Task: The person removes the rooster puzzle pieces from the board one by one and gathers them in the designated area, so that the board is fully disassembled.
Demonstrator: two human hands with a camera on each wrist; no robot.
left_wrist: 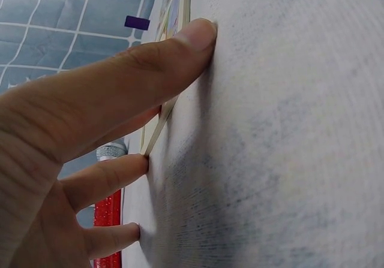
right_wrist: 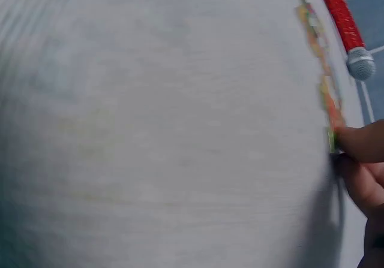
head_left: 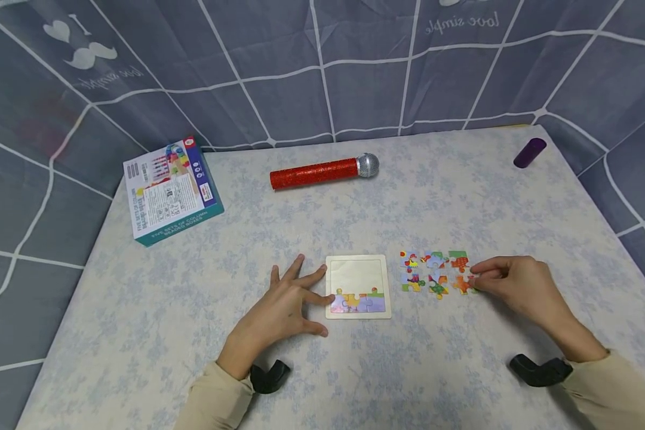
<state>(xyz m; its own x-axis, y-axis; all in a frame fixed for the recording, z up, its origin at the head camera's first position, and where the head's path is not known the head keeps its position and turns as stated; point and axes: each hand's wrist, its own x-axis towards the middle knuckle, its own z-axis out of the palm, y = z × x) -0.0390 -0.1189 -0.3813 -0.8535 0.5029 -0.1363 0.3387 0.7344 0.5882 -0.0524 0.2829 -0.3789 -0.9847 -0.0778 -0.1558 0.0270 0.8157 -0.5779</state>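
Observation:
A square pale jigsaw tray (head_left: 358,273) lies flat on the table, with three joined pieces (head_left: 357,303) along its bottom row. My left hand (head_left: 282,307) is spread at the tray's left side; one fingertip reaches over the frame beside the fitted pieces. In the left wrist view its thumb (left_wrist: 195,37) is extended and touches the cloth. To the right of the tray, several loose puzzle pieces (head_left: 411,282) lie in two rows. My right hand (head_left: 527,292) pinches the red-orange and green puzzle piece (head_left: 461,285) at the lower right between thumb and finger.
At the back left lies a boxed bead set (head_left: 172,197). A glittery red microphone (head_left: 317,173) rests behind the tray, and a purple cylinder (head_left: 530,153) is at the far right corner. A grid-patterned curtain (head_left: 371,89) borders the table's back and sides.

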